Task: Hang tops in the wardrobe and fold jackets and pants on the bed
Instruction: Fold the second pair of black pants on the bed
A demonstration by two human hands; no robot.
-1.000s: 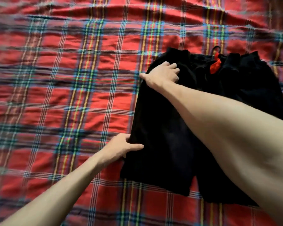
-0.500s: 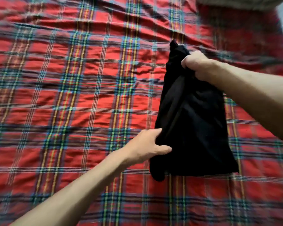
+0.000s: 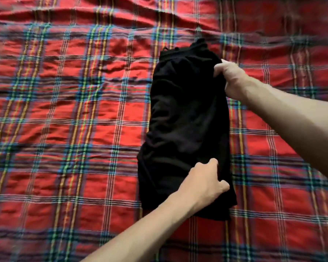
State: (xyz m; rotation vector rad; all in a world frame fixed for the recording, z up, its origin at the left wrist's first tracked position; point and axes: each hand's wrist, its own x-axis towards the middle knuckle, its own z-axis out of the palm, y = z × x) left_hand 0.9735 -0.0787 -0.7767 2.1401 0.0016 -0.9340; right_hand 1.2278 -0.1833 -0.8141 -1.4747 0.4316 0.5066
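Note:
A pair of black shorts lies on the bed, folded in half lengthwise into a narrow strip, waistband at the far end. My right hand grips the right edge near the waistband, fingers curled round the cloth. At the near end, my left hand holds the leg hem, its fingers curled into the fabric by the right edge.
A red plaid bedspread with blue, green and yellow stripes covers the whole bed and is wrinkled toward the far side. A sliver of pale floor or wall shows at the top right corner.
Both hands have carried the left half of the shorts over onto the right half and moved to the right edge. The red label at the waistband is now covered.

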